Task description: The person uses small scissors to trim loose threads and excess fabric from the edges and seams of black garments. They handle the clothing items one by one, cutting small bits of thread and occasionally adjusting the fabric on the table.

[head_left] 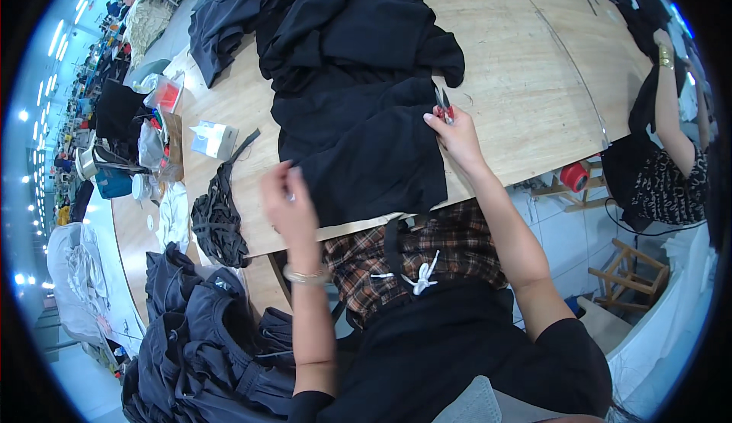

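Observation:
A black garment (358,141) lies spread on the wooden table (518,64) in front of me, its near edge by the table's front edge. My right hand (459,139) is closed around small red-handled thread snips (444,109), blades pointing away from me, at the garment's right edge. My left hand (290,202) is over the garment's left edge, smeared by motion, so I cannot make out whether its fingers hold anything. Beyond the spread part, more black garments (351,26) are heaped toward the far side.
Left on the table are a coil of dark fabric strips (219,221), a white-and-blue box (213,139) and a cluttered container (171,148). Dark garments (206,339) are piled at my lower left. At right stand another person (671,171) and a wooden stool (629,274).

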`<state>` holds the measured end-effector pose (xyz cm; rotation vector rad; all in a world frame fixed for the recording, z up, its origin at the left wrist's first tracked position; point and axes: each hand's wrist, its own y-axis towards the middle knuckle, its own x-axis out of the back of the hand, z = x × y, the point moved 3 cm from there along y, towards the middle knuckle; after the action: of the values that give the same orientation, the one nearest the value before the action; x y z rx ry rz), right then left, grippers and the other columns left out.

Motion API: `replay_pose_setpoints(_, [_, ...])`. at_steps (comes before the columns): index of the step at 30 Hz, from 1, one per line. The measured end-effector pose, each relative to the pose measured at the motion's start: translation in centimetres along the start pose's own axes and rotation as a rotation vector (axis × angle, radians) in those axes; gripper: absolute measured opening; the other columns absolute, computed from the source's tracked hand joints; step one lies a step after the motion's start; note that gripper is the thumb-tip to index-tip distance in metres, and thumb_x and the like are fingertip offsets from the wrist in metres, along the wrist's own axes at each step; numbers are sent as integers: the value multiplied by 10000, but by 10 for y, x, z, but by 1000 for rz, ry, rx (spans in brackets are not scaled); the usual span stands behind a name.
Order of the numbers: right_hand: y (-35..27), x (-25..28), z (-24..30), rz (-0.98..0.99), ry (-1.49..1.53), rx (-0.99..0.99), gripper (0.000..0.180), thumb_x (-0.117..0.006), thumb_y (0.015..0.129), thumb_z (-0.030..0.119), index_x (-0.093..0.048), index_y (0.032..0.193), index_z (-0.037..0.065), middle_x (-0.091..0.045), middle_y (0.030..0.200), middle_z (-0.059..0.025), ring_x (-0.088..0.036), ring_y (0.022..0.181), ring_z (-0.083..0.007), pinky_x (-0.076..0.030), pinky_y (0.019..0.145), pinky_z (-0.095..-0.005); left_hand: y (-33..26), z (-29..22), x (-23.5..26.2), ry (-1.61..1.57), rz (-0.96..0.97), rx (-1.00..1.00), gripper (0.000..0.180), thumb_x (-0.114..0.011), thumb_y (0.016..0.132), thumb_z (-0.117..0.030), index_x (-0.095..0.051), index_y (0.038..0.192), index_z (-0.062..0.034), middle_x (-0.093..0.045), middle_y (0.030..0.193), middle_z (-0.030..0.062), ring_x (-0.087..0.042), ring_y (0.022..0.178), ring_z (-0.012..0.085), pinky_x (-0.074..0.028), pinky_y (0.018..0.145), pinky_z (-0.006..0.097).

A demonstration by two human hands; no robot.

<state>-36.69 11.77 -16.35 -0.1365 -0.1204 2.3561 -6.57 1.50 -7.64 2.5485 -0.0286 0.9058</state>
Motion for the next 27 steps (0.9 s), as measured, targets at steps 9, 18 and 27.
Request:
replay_pose_setpoints(9, [-29, -18, 28, -4, 218, -83, 137, -707, 931, 112, -593, 877, 58, -524, 676, 59, -431, 551, -25, -317, 488, -227, -54, -86, -128, -427, 335, 107, 358, -798, 853, -86, -670, 1159, 51, -674, 1019, 117, -671, 827, 179, -548, 727, 295])
replay_pose_setpoints(18, [-31, -17, 19, -31, 343, -153, 126, -684, 943, 81, -565, 905, 95, -462, 651, 79, -362, 461, -7, -232, 423, -222, -42, -63, -128, -702, 281, 143, 202, -579, 1038, -97, -687, 1001, 70, -735, 906, 106, -711, 768, 141, -604, 686, 274])
replay_pose_setpoints(27, [-26, -5, 14, -11, 288, -175, 112, -694, 943, 102, -583, 943, 84, -475, 653, 78, -356, 459, -11, -230, 424, -225, -7, -21, -66, -669, 144, 275, 391, -522, 1079, -308, -637, 842, -19, -716, 769, 100, -652, 623, 112, -478, 578, 222])
